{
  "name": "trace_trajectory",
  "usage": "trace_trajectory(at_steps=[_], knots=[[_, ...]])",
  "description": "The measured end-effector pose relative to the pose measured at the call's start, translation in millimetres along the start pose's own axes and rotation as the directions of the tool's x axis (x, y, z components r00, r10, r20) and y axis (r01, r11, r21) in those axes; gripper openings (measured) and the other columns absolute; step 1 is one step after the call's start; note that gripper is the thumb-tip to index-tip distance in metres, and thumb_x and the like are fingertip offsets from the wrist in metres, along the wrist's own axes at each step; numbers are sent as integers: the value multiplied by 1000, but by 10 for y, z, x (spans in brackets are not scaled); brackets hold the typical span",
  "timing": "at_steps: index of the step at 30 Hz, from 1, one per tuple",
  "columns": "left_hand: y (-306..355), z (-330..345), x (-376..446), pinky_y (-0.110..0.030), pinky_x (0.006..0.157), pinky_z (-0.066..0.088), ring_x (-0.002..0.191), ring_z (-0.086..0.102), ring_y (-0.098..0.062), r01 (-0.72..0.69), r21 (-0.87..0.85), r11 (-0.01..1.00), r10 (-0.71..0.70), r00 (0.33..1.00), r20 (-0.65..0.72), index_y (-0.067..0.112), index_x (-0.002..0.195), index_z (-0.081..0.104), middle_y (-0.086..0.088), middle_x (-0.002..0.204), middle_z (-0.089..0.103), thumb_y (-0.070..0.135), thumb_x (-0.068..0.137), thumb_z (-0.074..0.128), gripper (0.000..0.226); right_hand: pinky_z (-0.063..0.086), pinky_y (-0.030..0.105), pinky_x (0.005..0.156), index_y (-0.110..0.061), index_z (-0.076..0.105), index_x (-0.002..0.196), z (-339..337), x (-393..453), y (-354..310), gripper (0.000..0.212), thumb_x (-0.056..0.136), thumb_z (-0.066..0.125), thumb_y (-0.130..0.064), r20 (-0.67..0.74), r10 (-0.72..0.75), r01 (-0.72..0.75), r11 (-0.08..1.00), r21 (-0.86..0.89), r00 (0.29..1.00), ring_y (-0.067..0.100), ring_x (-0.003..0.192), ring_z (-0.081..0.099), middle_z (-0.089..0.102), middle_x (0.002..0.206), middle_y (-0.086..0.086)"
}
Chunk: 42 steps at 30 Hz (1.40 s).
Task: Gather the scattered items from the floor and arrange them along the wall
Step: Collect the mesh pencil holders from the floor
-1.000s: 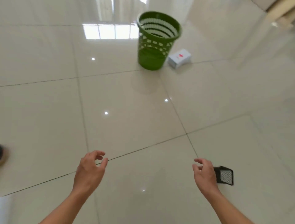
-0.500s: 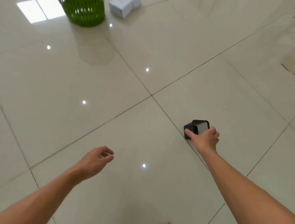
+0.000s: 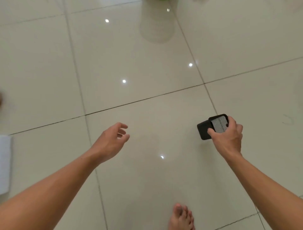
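A small black mesh holder (image 3: pixel 205 129) with a squarish open mouth is at the right of the head view. My right hand (image 3: pixel 227 137) grips it, thumb on the near side and fingers curled round its rim. It looks raised off the tiled floor, though I cannot tell for sure. My left hand (image 3: pixel 111 141) hovers over the floor at the centre, fingers loosely curled and holding nothing.
Glossy cream floor tiles (image 3: pixel 147 65) fill the view. A white object (image 3: pixel 5 162) lies at the left edge. My bare foot (image 3: pixel 182 218) stands at the bottom. A sliver of the green basket (image 3: pixel 161 0) shows at the top edge, its reflection below.
My right hand reached the black mesh holder, closed round it and drew it in. The view tilted down, so the green basket and white box slid out of the top.
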<state>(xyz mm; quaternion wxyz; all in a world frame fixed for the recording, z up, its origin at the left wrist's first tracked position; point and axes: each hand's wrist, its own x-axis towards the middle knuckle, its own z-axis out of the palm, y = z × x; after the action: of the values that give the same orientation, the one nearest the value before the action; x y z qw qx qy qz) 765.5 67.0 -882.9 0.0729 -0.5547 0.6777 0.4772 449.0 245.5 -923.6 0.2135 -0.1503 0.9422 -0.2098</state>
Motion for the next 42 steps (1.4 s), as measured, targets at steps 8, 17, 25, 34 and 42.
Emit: trace_trajectory(at_steps=[8, 17, 25, 34, 42], knots=[[-1070, -721, -949, -23, 94, 44, 106, 59, -10, 107, -128, 986, -145, 929, -341, 21, 121, 60, 3, 114, 62, 23, 95, 61, 27, 42, 35, 98, -10, 36, 152, 807, -1384, -1221, 91, 76, 84, -25, 310, -410, 400, 911, 99, 858, 28, 122, 47, 41, 133, 8], [-2853, -1162, -2509, -20, 79, 48, 89, 63, -9, 204, -524, 827, -545, 525, -654, 19, 102, 69, 9, 94, 68, 13, 95, 59, 14, 49, 30, 97, -19, 50, 141, 1831, -3620, -1866, 84, 68, 93, -26, 708, -609, 629, 718, 298, 359, 11, 109, 55, 48, 121, -5], [-4251, -1038, -3616, -11, 69, 39, 93, 61, -10, 310, -647, 697, -716, 345, -607, 23, 100, 66, 7, 98, 66, 16, 97, 59, 11, 56, 33, 82, -21, 38, 143, 2771, -5120, -1746, 82, 76, 84, -29, 768, -613, 809, 539, 234, 187, 18, 108, 52, 35, 126, -8], [-4932, -736, -3927, -21, 74, 42, 89, 62, -12, 274, -712, 646, -761, 294, -578, 19, 98, 69, 7, 90, 67, 12, 94, 62, 11, 55, 44, 82, -17, 38, 139, 3513, -5626, -1727, 80, 75, 86, -30, 769, -601, 893, 440, 92, 217, 27, 114, 50, 39, 128, 5], [-4714, -1020, -3990, -23, 85, 41, 98, 60, -7, 292, -689, 664, -740, 388, -549, 19, 105, 70, 8, 101, 68, 15, 96, 58, 15, 31, 58, 117, -22, 2, 160, 3308, -5323, -1879, 118, 77, 78, -58, 819, -503, 868, 496, 10, 278, 32, 151, 14, 7, 166, 5]])
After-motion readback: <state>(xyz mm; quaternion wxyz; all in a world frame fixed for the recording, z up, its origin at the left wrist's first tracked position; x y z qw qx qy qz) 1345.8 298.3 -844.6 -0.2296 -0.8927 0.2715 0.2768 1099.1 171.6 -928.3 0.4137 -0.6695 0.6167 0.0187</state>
